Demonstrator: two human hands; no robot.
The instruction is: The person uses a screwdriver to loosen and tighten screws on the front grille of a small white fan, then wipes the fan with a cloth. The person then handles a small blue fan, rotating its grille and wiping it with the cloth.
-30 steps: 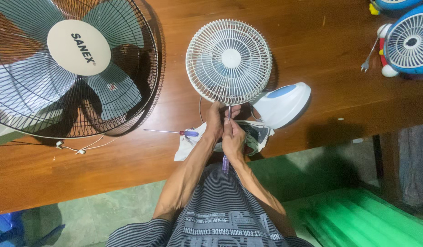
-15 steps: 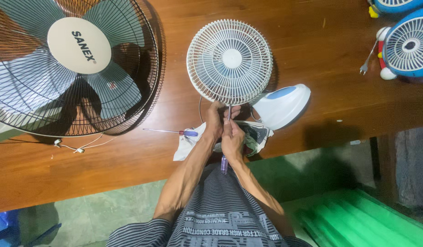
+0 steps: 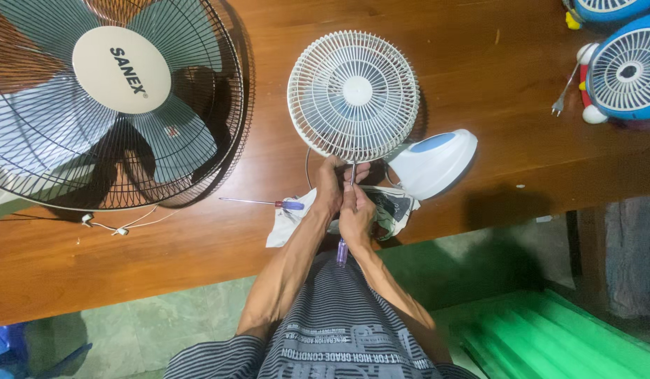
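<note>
Clenched together, the right hand [image 3: 356,217] grips a purple-handled screwdriver [image 3: 342,250] and the left hand [image 3: 330,191] steadies its shaft under one small white table fan [image 3: 353,95]. A second screwdriver [image 3: 263,203] lies left on the wooden table [image 3: 514,70]; three other fans sit around.

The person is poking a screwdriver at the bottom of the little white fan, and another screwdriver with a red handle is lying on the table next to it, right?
Nearly. The spare screwdriver lying on the wooden table has a blue-purple handle, not a red one, as the head view shows. The rest holds: both hands, left hand and right hand, work a screwdriver at the bottom of the small white fan.
</note>
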